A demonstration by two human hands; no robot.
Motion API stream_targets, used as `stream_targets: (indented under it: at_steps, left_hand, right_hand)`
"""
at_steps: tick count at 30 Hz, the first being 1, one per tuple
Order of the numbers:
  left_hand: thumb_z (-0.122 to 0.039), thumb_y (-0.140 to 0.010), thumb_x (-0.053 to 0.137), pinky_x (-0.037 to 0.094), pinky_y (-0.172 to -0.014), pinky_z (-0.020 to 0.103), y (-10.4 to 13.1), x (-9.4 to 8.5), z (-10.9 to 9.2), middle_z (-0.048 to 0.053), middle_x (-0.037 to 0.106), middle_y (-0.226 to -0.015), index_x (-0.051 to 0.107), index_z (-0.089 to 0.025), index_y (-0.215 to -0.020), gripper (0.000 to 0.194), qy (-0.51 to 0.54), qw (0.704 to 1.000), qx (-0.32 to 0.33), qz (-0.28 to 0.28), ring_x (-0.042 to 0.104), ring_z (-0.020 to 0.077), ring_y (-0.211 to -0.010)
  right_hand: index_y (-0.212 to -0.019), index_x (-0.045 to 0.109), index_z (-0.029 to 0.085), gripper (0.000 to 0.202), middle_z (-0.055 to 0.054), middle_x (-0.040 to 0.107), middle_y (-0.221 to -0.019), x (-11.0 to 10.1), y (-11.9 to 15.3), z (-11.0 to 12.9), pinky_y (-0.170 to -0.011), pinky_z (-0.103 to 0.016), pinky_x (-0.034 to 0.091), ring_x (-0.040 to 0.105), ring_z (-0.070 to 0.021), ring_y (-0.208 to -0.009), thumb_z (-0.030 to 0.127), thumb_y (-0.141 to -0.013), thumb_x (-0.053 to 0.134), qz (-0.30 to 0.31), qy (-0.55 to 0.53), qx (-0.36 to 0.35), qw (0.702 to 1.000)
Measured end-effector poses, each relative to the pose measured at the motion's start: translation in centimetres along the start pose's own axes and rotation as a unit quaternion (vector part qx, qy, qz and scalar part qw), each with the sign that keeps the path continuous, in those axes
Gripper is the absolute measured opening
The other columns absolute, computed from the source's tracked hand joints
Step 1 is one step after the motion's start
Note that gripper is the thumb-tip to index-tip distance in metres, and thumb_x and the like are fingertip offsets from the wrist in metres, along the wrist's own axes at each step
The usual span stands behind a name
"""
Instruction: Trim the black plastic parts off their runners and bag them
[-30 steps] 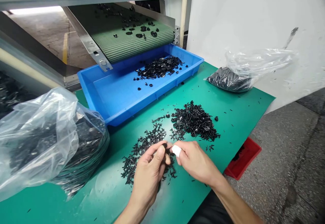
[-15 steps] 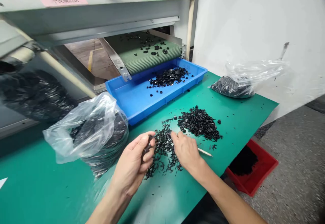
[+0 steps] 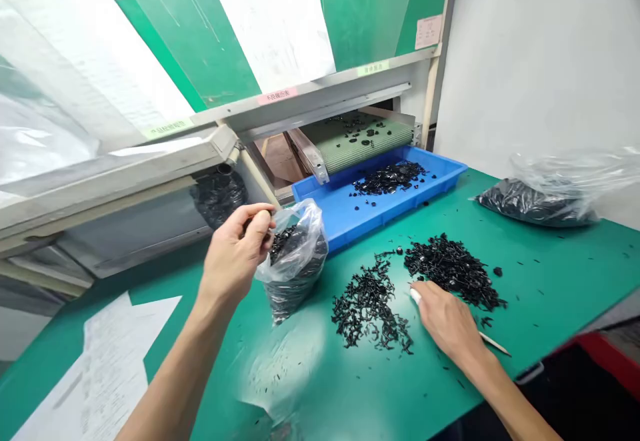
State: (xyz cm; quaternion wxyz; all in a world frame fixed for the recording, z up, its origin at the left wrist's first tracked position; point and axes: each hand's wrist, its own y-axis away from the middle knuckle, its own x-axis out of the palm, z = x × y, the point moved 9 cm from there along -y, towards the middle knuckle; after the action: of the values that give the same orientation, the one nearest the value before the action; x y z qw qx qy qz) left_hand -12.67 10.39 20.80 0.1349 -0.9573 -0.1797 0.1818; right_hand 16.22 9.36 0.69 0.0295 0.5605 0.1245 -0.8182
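Note:
Raised over the left edge of an open clear bag (image 3: pixel 297 274) of small black parts, my left hand (image 3: pixel 239 244) has its fingers curled round some black parts, mostly hidden. My right hand (image 3: pixel 447 324) is low over the green table, closed on a thin stick (image 3: pixel 495 343) whose white end pokes out by the thumb and whose other end shows behind the hand. Left of that hand lies a loose pile of small black parts (image 3: pixel 370 304). A denser black pile (image 3: pixel 453 267) lies just beyond it.
A blue tray (image 3: pixel 385 217) with black parts sits below a green conveyor belt (image 3: pixel 367 144). Another filled bag (image 3: pixel 537 201) lies at the right, papers (image 3: pixel 110 354) at the left. A shelf edge (image 3: pixel 320 87) crosses above.
The view has swung left and up. My left hand has moved from beside the loose pile to above the open bag. My right hand has drawn away from the loose pile.

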Motion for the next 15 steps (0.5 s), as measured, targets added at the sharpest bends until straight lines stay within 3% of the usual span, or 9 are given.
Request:
stream_targets:
  at_steps: [3,5,11,13,15]
  left_hand:
    - [-0.036,-0.084,0.056,0.036,-0.051,0.023,-1.9,0.6,0.5,-0.002,0.058,-0.071,0.067,-0.020,-0.097,0.024,-0.184,0.981,0.036,0.040,0.048,0.0131,-0.058]
    - [-0.034,-0.080,0.058,0.039,-0.057,0.025,-2.4,1.5,1.2,-0.001,0.062,-0.073,0.069,-0.019,-0.090,0.021,-0.235,0.968,0.040,0.077,0.051,0.0158,-0.064]
    - [-0.045,-0.076,0.063,0.043,-0.069,0.027,-3.0,2.9,2.0,0.000,0.070,-0.086,0.071,-0.020,-0.087,0.029,-0.256,0.952,0.034,0.163,0.059,0.0210,-0.078]
    - [-0.047,-0.083,0.053,0.044,-0.075,0.028,-3.1,2.9,1.8,-0.002,0.071,-0.086,0.071,-0.019,-0.086,0.033,-0.269,0.949,0.044,0.158,0.061,0.0216,-0.083]
    - [-0.041,-0.089,0.043,0.044,-0.080,0.031,-3.2,2.4,1.5,-0.003,0.071,-0.084,0.069,-0.019,-0.081,0.035,-0.265,0.956,0.057,0.114,0.063,0.0216,-0.088]
  right_hand:
    - [-0.091,0.061,0.020,0.025,-0.003,0.061,-0.079,0.0,0.2,0.2,-0.049,-0.025,0.028,0.055,-0.0149,-0.057,0.008,-0.088,0.039,-0.003,-0.009,-0.011,1.000]
    - [-0.088,0.060,0.020,0.025,-0.003,0.060,-0.078,-0.2,0.3,0.1,-0.048,-0.024,0.027,0.054,-0.0146,-0.056,0.008,-0.088,0.038,-0.004,-0.011,-0.011,1.000]
    - [-0.087,0.060,0.021,0.025,-0.002,0.060,-0.078,-0.6,0.6,-0.2,-0.050,-0.024,0.026,0.054,-0.0139,-0.059,0.007,-0.086,0.040,-0.001,-0.013,0.006,1.000]
    - [-0.087,0.061,0.021,0.025,-0.002,0.061,-0.080,-0.8,0.7,-0.3,-0.052,-0.024,0.027,0.054,-0.0136,-0.060,0.005,-0.086,0.041,0.003,-0.010,0.015,1.000]
    - [-0.090,0.062,0.021,0.025,-0.002,0.062,-0.083,-0.9,0.9,-0.3,-0.054,-0.024,0.027,0.055,-0.0135,-0.064,0.005,-0.086,0.042,0.008,-0.006,0.023,1.000]
